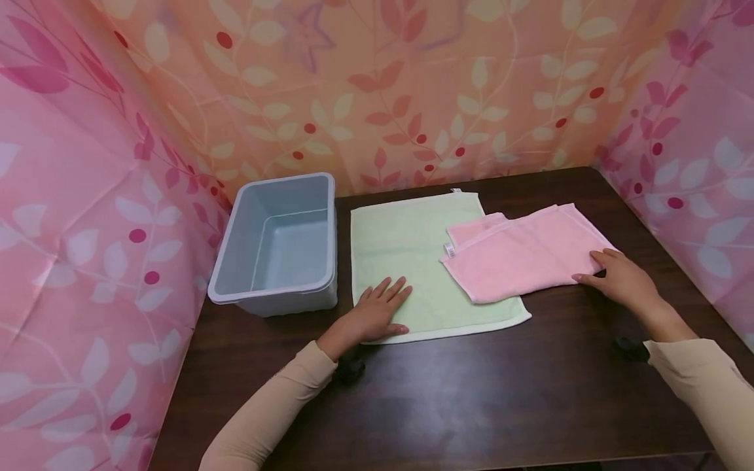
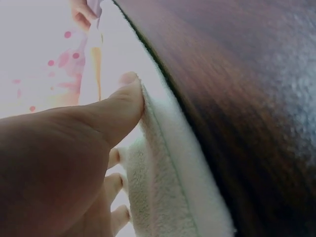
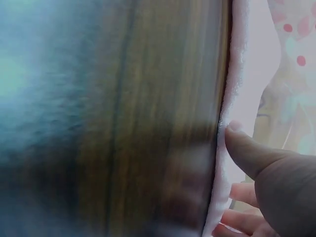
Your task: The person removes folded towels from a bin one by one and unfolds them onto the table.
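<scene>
A pale green towel (image 1: 412, 261) lies spread flat on the dark table. My left hand (image 1: 377, 314) rests on its near left corner, fingers straight and spread; in the left wrist view the thumb (image 2: 123, 103) lies along the hemmed edge. A folded pink towel (image 1: 524, 255) overlaps the green towel's right side, with a white tag (image 1: 449, 250) at its left end. My right hand (image 1: 624, 278) touches the pink towel's near right corner, thumb and fingers apart on it. In the right wrist view the thumb (image 3: 247, 148) sits at the pink edge, and the other fingertips are partly hidden.
An open grey-blue plastic bin (image 1: 330, 275) stands left of the green towel. Brown wooden table (image 1: 448, 405) extends in front of the towels. Floral cloth (image 1: 377, 98) hangs behind the table and at both sides.
</scene>
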Demonstrator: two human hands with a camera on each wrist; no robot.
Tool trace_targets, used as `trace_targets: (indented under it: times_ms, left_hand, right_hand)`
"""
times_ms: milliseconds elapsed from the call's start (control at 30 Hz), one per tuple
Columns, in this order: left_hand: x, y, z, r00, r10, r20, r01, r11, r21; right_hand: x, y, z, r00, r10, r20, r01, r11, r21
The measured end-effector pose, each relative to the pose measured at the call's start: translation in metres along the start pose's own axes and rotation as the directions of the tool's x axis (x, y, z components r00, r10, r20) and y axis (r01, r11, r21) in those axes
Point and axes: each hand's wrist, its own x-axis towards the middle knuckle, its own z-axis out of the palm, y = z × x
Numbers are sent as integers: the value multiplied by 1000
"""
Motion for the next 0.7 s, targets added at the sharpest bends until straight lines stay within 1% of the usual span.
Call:
trace_targets:
  times_ms: [100, 200, 267, 333, 433, 500, 600, 700]
  left_hand:
    - [-1, 0, -2, 1000, -6, 15, 6, 1000, -2]
    - [1, 2, -8, 999, -5, 39, 5, 1000, -3]
    - [5, 4, -15, 999, -5, 35, 4, 1000, 1]
    - [12, 8, -24, 1000, 5, 13, -5, 1000, 18]
    - [29, 17, -41, 999, 27, -35, -26, 999, 39]
    - [44, 22, -53, 998, 40, -49, -38, 998, 41]
    - [69, 28, -69, 998, 52, -43, -52, 998, 22]
    - [96, 25, -77, 998, 51, -39, -52, 998, -37]
  right_hand:
    - [-5, -1, -1, 1000, 17, 3, -17, 1000, -2]
    - [-8, 0, -2, 1000, 22, -15, -22, 1000, 2]
    - [-7, 2, -5, 999, 18, -43, -18, 1000, 14]
    - [-5, 4, -8, 997, 14, -73, -12, 1000, 27]
    - [1, 6, -14, 995, 6, -96, -2, 999, 44]
    - [5, 8, -16, 996, 1, -89, 3, 999, 49]
    - [12, 9, -17, 997, -9, -74, 13, 999, 51]
    - [19, 8, -15, 998, -33, -60, 36, 998, 50]
